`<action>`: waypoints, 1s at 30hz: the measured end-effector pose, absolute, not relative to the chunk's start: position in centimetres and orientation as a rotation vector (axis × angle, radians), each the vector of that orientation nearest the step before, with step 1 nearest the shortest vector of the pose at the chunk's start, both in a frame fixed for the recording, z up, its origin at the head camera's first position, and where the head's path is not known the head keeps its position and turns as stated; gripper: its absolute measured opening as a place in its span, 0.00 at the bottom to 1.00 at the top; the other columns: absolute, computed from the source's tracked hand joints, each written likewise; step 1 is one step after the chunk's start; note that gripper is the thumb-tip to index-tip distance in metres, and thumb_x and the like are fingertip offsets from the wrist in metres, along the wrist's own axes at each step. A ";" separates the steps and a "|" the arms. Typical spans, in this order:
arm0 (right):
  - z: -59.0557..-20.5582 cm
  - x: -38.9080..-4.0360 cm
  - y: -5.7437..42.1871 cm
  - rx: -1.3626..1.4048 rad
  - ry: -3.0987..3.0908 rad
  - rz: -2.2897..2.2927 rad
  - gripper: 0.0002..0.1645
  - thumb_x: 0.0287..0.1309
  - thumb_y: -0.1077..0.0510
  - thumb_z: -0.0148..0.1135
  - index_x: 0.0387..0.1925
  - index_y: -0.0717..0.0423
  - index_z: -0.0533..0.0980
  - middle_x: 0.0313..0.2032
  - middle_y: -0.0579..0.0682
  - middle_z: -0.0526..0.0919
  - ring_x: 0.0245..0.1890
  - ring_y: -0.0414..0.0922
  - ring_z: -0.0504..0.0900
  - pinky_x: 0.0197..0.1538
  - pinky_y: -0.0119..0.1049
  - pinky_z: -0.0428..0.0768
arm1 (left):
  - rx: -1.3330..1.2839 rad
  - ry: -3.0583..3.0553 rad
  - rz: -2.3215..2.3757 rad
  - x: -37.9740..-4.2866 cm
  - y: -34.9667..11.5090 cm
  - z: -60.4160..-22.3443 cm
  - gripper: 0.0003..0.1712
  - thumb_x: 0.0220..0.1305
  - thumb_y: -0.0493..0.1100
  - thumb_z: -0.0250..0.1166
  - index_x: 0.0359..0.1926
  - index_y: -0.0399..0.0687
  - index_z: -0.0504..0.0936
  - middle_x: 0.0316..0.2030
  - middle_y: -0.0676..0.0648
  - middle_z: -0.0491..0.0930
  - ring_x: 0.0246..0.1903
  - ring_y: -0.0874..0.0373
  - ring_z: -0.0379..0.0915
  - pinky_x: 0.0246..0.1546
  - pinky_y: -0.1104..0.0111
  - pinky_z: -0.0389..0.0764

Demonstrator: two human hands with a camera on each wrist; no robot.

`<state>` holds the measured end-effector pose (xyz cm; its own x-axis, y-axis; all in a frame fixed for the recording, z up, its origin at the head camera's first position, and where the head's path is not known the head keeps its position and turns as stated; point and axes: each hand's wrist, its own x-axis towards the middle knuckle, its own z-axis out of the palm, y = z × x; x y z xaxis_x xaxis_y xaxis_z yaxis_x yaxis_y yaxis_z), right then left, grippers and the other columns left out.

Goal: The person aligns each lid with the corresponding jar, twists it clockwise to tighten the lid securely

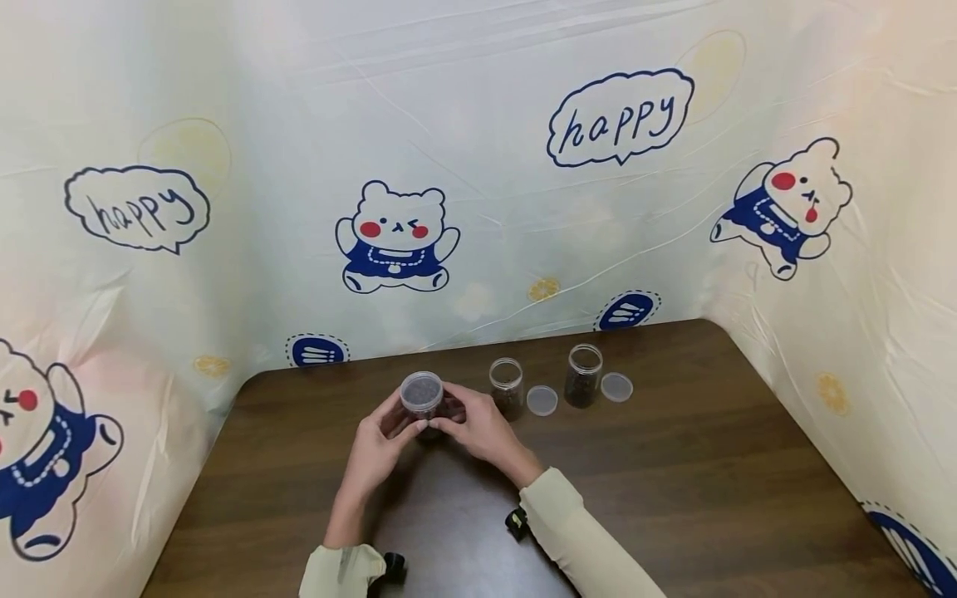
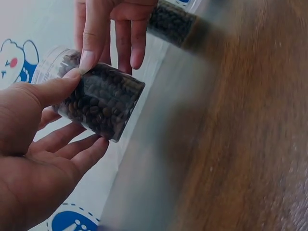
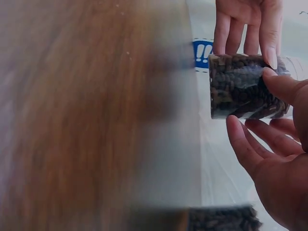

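Both hands hold a clear jar of coffee beans (image 1: 422, 397) between them, upright, with a translucent lid (image 1: 421, 387) over its mouth. The left hand (image 1: 379, 443) grips its left side, thumb on the near face and fingers behind. From the other side the right hand (image 1: 478, 422) grips it the same way, the two thumb tips meeting at the front. In the left wrist view dark roasted beans (image 2: 98, 103) show through the wall, and the jar's base is raised off the tabletop. The right wrist view shows the same jar (image 3: 245, 89) between both sets of fingers.
Right of the hands stand two uncovered jars with dark contents, a nearer one (image 1: 507, 386) and a farther one (image 1: 583, 378). A round translucent lid (image 1: 542, 400) lies beside the first, another lid (image 1: 616, 387) beside the second. Printed curtain (image 1: 493, 249) encloses the brown table (image 1: 710, 482).
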<state>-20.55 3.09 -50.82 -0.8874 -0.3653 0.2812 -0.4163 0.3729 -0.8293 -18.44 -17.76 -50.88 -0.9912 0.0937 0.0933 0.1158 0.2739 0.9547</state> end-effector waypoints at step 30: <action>-52.6 -22.1 1.2 0.600 -2.650 1.609 0.35 0.64 0.54 0.75 0.71 0.51 0.74 0.57 0.55 0.88 0.50 0.50 0.90 0.47 0.27 0.86 | -0.076 -2.460 -1.935 -19.6 -19.3 -53.0 0.42 0.67 0.34 0.72 0.78 0.42 0.65 0.71 0.30 0.73 0.70 0.38 0.72 0.55 0.80 0.80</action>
